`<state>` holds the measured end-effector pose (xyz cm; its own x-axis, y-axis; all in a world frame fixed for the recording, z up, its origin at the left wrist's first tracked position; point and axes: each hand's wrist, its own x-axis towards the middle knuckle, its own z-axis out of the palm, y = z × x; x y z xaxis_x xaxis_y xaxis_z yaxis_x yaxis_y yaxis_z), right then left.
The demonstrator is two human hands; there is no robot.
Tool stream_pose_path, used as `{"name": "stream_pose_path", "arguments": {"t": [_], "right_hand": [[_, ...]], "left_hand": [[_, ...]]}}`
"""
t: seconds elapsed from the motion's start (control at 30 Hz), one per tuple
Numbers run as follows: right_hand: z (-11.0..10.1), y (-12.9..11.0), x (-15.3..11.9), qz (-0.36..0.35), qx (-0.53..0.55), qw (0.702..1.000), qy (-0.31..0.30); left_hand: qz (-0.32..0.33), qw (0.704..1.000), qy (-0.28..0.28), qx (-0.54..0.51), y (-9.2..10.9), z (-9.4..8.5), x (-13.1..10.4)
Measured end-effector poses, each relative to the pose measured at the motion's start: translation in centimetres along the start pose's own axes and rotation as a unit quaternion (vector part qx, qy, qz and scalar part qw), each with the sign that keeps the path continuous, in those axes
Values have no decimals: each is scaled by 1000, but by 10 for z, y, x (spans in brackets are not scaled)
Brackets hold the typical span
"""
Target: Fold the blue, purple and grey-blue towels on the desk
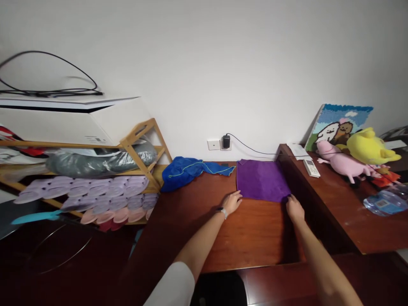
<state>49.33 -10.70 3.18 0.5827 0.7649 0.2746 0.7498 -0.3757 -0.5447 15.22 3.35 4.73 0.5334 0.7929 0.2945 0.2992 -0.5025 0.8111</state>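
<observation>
A purple cloth (263, 180) lies spread out nearly flat on the reddish-brown wooden desk (251, 238), its far edge close to the wall. At its near left corner is my left hand (232, 203), fingers closed on the edge; a watch or band circles that wrist. My right hand (295, 208) pinches the near right corner, with the fingertips partly hidden. To the left of the purple cloth, a crumpled blue cloth (185, 171) with a light green edge lies in a heap, one tail stretching toward the purple one.
At left stands a wooden rack (140, 146) with rows of pale purple and pink slippers (95, 187) and a white box (60, 121) on top. A raised surface at right holds a remote (311, 168), plush toys (342, 163), a picture (339, 125) and a plastic bottle (385, 203). A black plug (226, 141) sits in the wall.
</observation>
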Motion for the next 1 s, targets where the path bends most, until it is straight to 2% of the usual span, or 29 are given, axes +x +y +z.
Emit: {"name": "stream_pose_path", "arguments": {"t": [0.1, 0.17, 0.2, 0.27, 0.37, 0.47, 0.53, 0.6, 0.7, 0.77, 0.83, 0.9, 1.0], "right_hand": [[21, 15, -25, -15, -30, 998, 46], [22, 15, -38, -39, -78, 993, 75], [21, 13, -46, -48, -99, 990, 87], [17, 4, -64, -63, -123, 984, 110], [17, -18, -100, -107, -119, 981, 107], [28, -53, -140, -176, -78, 980, 57], [39, -86, -166, -221, -37, 975, 8], [53, -127, -189, -267, 7, 962, -52], [78, -194, -211, -325, 57, 934, -136], [98, -235, -211, -339, 72, 921, -175], [119, -272, -196, -328, 68, 921, -199], [139, -303, -167, -303, 45, 927, -216], [165, -338, -109, -250, -10, 940, -230]], "left_hand": [[34, 996, -2, 81, -10, 14, -40], [52, 985, -14, 162, -12, 7, -68], [56, 978, -17, 198, -14, -2, -84], [48, 966, -3, 256, -24, -32, -119], [5, 946, 50, 320, -50, -98, -175], [-38, 920, 95, 377, -75, -165, -221], [-60, 909, 112, 397, -81, -197, -240], [-75, 907, 117, 397, -79, -214, -248], [-96, 909, 118, 388, -68, -218, -250], [-105, 910, 120, 383, -61, -216, -250], [-107, 912, 119, 379, -57, -214, -251], [-106, 912, 119, 377, -55, -215, -253], [-104, 912, 120, 379, -56, -216, -256]]}}
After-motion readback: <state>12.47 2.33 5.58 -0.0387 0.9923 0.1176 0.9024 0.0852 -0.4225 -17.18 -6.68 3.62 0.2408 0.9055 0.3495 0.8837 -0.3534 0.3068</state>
